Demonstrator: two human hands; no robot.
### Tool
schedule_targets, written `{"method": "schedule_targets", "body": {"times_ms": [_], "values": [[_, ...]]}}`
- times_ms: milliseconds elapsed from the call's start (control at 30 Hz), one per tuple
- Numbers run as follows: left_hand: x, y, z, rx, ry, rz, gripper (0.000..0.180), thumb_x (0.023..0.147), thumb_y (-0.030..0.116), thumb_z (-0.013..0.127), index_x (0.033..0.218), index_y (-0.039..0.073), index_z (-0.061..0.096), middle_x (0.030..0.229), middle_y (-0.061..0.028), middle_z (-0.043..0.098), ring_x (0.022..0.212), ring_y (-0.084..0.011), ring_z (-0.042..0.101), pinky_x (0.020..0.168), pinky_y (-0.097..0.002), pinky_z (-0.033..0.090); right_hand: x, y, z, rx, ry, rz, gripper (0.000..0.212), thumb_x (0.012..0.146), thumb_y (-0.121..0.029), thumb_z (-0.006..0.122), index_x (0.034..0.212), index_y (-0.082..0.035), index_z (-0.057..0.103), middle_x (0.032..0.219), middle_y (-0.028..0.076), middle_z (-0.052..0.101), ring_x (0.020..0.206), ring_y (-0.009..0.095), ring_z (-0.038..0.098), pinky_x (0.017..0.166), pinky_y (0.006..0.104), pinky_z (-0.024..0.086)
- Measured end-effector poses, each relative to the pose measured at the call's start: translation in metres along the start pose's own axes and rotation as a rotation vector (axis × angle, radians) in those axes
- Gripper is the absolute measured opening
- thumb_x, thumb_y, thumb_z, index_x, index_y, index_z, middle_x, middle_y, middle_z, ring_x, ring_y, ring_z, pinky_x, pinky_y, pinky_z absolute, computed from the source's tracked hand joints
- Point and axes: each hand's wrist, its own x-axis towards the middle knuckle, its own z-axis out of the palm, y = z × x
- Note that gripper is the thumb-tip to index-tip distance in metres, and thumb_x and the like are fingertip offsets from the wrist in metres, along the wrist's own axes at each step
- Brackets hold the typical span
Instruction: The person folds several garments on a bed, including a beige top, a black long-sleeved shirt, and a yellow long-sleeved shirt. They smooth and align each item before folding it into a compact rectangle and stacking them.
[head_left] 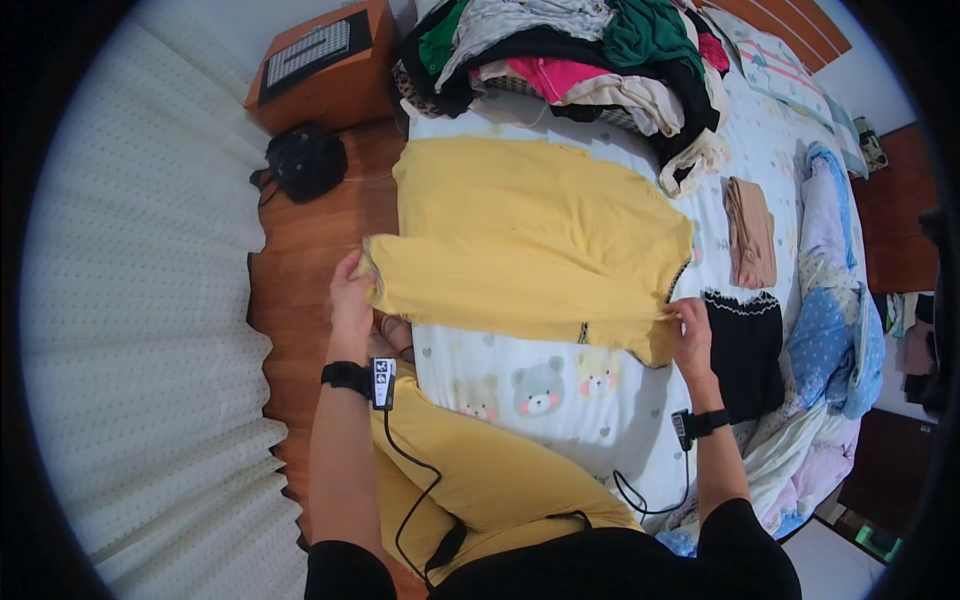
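Note:
A yellow garment (520, 220) with dark patterned trim lies spread across the bed, one long strip of it folded along its near side. At the left end of that strip, my left hand (350, 295) pinches the cloth by its trimmed edge, just past the bed's side. My right hand (692, 335) grips the near right part of the garment close to a trimmed edge, its fingers closed on the fabric. Both wrists wear black straps with small devices and cables. What kind of garment it is, I cannot tell for sure.
Heaped clothes (580, 60) cover the bed's far end. To the right lie a folded tan garment (750, 232), a black garment (745, 355) with wavy trim and a bunched blue quilt (830, 330). On the left are a white curtain (150, 300), an orange-brown cabinet (330, 75) and a black furry bag (306, 162).

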Motion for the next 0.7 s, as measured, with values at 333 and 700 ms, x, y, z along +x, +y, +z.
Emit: {"method": "schedule_targets", "body": {"times_ms": [333, 700], "values": [[0.069, 0.043, 0.117, 0.925, -0.248, 0.709, 0.040, 0.097, 0.012, 0.056, 0.136, 0.002, 0.053, 0.141, -0.0225, 0.053, 0.129, -0.0415, 0.051, 0.107, -0.0452, 0.042, 0.190, -0.001, 0.033, -0.082, -0.078, -0.044, 0.043, 0.089, -0.002, 0.063, 0.131, -0.008, 0.059, 0.125, 0.016, 0.062, 0.116, 0.037, 0.059, 0.099, 0.0412, 0.048], [0.109, 0.065, 0.178, 1.519, -0.525, 1.087, 0.035, 0.080, -0.002, 0.060, 0.113, 0.007, 0.064, 0.098, -0.0114, 0.069, 0.094, -0.0320, 0.063, 0.086, -0.0450, 0.040, 0.224, -0.009, 0.034, -0.146, -0.166, -0.214, 0.027, 0.080, -0.004, 0.068, 0.106, -0.005, 0.066, 0.091, 0.017, 0.061, 0.082, 0.040, 0.062, 0.069, 0.0455, 0.051]]}}
